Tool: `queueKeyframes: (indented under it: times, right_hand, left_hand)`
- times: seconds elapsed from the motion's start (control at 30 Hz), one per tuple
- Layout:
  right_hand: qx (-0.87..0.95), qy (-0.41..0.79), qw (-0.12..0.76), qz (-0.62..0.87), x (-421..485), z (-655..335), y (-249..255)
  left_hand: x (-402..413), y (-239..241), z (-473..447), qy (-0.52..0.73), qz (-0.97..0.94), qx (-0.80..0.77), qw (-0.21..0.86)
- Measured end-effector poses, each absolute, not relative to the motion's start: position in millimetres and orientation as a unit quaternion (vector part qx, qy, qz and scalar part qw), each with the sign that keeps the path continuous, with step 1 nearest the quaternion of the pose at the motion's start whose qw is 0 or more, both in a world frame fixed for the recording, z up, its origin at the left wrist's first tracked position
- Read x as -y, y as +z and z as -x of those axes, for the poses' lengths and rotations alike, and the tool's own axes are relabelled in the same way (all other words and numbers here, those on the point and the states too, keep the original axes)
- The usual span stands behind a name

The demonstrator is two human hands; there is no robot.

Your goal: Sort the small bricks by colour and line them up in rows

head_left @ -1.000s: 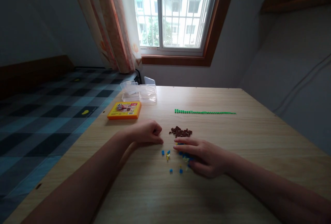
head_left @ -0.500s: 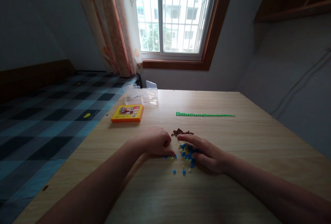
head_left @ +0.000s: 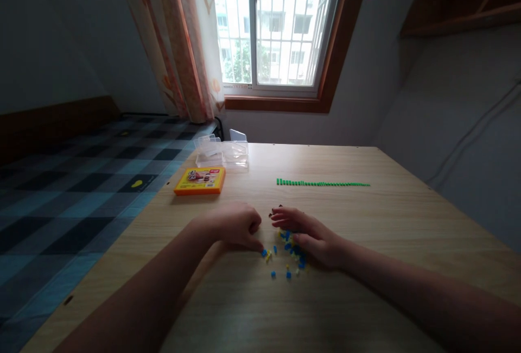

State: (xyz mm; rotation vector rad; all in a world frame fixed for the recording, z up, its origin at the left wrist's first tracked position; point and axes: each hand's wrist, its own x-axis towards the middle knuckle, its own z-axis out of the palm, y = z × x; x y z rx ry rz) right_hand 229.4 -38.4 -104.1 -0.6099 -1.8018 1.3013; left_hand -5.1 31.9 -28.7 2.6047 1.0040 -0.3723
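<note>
Clearly tiny, light, rigid: blue and yellow bricks (head_left: 290,244) best pinched singly at sides. Left hand (head_left: 236,225) clenched at 9 o'clock; right hand (head_left: 309,233) spread flat over pile.

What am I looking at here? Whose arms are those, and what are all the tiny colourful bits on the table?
The camera sits on a person's head, so you see their own two arms. The left hand is curled in a loose fist; the right hand lies flat over small blue and yellow bricks. Neither hand clearly holds anything. On the wooden table there is also a long row of green bricks, an orange box and clear plastic containers. A few brown bricks peek out by the fingers.
</note>
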Motion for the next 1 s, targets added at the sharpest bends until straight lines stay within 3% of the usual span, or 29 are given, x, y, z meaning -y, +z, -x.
queueKeyframes:
  times: [0.27, 0.47, 1.0]
  right_hand:
    - [0.655, 0.578, 0.428, 0.232, 39, -218, -102]
    - [0.613, 0.594, 0.465, 0.235, 40, -227, -98]
    - [0.657, 0.581, 0.425, 0.224, 46, -218, -102]
  left_hand:
    - [-6, -23, -8, -0.126, -0.927, -0.336, 0.107]
    - [-12, -21, -3, -0.132, -0.918, -0.347, 0.138]
    - [-25, -43, 0, -0.066, -0.931, -0.349, 0.089]
